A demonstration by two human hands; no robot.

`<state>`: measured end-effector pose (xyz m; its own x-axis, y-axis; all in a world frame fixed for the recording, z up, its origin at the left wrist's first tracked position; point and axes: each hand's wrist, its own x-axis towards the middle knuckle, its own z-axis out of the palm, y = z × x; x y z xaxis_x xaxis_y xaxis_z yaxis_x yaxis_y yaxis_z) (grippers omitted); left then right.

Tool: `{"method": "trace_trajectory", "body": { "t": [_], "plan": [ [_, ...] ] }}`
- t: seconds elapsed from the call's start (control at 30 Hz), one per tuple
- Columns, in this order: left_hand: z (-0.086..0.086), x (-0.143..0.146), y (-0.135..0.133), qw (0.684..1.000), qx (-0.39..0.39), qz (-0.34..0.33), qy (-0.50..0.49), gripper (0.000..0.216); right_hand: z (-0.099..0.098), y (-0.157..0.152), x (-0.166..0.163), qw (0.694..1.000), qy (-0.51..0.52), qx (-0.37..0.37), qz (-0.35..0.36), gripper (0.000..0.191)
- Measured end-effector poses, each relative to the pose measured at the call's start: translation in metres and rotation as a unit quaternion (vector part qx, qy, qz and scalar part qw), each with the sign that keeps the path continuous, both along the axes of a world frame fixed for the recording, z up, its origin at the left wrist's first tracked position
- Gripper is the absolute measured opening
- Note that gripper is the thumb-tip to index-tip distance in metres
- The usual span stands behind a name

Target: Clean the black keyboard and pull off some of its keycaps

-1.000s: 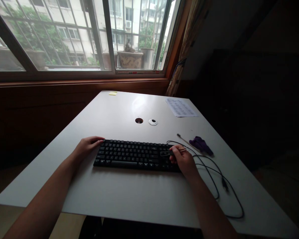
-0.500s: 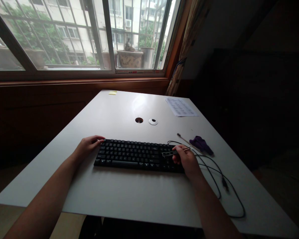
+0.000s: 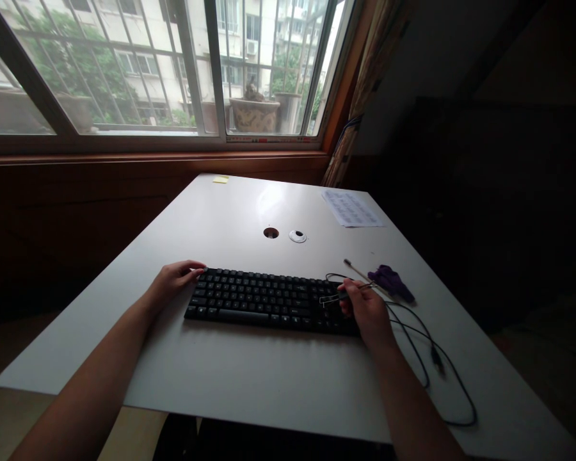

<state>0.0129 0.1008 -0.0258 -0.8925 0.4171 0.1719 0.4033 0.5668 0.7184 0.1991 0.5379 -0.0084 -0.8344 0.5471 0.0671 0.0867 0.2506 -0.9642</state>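
Observation:
A black keyboard lies across the white table. At its upper left corner my left hand grips the edge between thumb and fingers. My right hand is over the number-pad end, closed around a wire keycap puller. The puller's wire loops point left, above the keys, and its other end sticks out behind my fingers. Whether the loops touch a key I cannot tell. My right hand hides part of the keyboard's right end.
Right of the keyboard lie its looped black cable, a thin brush and a purple cloth. Farther back are a round table hole, its white cover, printed papers and yellow sticky notes. A window stands behind.
The whole view has shifted slightly, so everything sits a little farther right. Both hands keep their holds on the keyboard and the keycap puller.

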Motion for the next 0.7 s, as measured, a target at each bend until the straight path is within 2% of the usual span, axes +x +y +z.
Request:
{"method": "trace_trajectory", "body": {
  "t": [0.23,0.4,0.47,0.57,0.7],
  "plan": [
    [-0.001,-0.002,0.000,1.000,0.011,-0.011,-0.004,0.039,-0.005,0.005,-0.002,1.000,0.002,-0.008,0.004,0.048],
    [-0.006,-0.006,-0.004,0.999,0.024,-0.020,-0.020,0.039,-0.005,-0.002,-0.003,0.999,0.043,-0.015,0.000,0.045],
    [-0.008,-0.007,-0.006,0.999,0.025,-0.027,-0.024,0.039,-0.001,-0.013,-0.005,0.998,0.056,-0.009,0.034,0.043],
    [-0.008,-0.008,-0.007,0.999,0.027,-0.037,-0.028,0.038,0.010,-0.036,-0.012,0.991,0.063,0.008,0.120,0.038],
    [-0.006,-0.007,-0.007,0.998,0.030,-0.047,-0.031,0.037,0.026,-0.073,-0.036,0.973,0.088,0.021,0.214,0.028]
  ]
}}
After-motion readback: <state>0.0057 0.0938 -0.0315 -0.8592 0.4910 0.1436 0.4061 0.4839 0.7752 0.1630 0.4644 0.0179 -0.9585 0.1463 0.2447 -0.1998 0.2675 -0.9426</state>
